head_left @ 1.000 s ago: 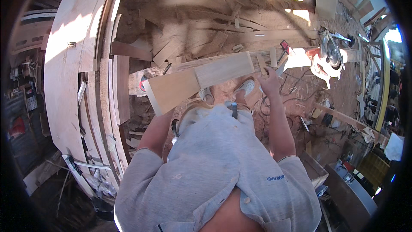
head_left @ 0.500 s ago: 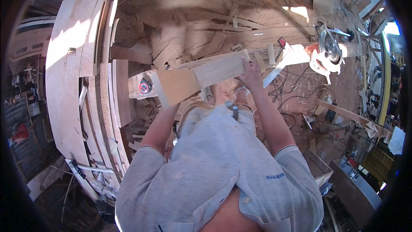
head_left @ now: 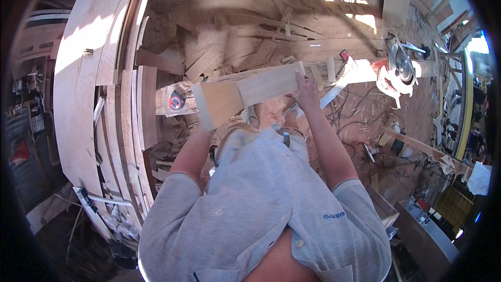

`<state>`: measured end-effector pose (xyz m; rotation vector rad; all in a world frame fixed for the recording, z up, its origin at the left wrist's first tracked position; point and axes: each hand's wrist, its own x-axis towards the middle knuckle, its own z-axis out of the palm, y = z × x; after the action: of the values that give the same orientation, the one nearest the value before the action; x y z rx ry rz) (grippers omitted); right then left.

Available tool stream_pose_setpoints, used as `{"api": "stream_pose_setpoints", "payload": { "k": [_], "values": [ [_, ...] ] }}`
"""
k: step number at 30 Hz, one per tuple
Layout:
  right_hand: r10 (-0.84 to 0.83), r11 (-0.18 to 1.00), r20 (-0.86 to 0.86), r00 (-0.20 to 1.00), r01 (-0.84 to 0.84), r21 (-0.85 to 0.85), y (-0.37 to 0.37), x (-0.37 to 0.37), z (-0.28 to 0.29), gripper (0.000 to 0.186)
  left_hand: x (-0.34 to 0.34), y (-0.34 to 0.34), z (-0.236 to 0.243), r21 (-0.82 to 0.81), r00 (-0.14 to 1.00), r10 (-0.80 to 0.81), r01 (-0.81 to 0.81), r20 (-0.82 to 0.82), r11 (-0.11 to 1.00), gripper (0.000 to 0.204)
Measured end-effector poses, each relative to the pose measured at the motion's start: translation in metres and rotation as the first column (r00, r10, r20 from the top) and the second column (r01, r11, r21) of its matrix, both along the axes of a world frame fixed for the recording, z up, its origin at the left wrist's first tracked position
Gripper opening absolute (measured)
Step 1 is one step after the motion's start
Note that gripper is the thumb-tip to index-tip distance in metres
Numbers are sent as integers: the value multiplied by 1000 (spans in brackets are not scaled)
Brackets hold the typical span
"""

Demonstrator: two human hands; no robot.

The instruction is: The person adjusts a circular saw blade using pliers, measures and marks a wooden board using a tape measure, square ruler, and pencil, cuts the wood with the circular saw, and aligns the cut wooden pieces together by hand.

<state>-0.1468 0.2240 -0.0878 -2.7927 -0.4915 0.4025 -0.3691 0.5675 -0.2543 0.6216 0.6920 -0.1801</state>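
A pale wooden board [head_left: 271, 83] lies slantwise in front of me, its left end meeting a wider, yellowish-tan board [head_left: 218, 102] with a light edge. My right hand [head_left: 307, 93] grips the right end of the pale board, fingers over the end and thumb along the near edge. My left forearm [head_left: 190, 154] reaches up to the tan board, which hides the left hand and its fingers. Beneath both boards runs a long plank [head_left: 166, 94]. On it, left of the tan board, sits a red and black tape measure [head_left: 176, 101].
A circular saw [head_left: 401, 68] rests at the plank's right end, near a metal square-like strip [head_left: 334, 91]. Stacked sheets and planks [head_left: 86, 73] stand along the left. Offcuts [head_left: 206, 61] and sawdust cover the ground beyond, and dark cables [head_left: 347, 112] cross it at right.
The tan board's left end has shifted slightly right, away from the tape measure. My right hand keeps its place at the pale board's end. The view has turned a little.
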Motion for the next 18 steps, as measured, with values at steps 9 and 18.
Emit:
{"api": "stream_pose_setpoints", "payload": {
  "k": [9,18],
  "values": [
    [8,999,-5,1000,-8,-37,2,0,-1,104,1,-2,-7,-75,998,47,-45,30,996,51],
    [36,996,0,999,-36,-86,3,2,-4,105,9,-9,-13,-156,996,78,-69,52,985,48]
  ]
}}
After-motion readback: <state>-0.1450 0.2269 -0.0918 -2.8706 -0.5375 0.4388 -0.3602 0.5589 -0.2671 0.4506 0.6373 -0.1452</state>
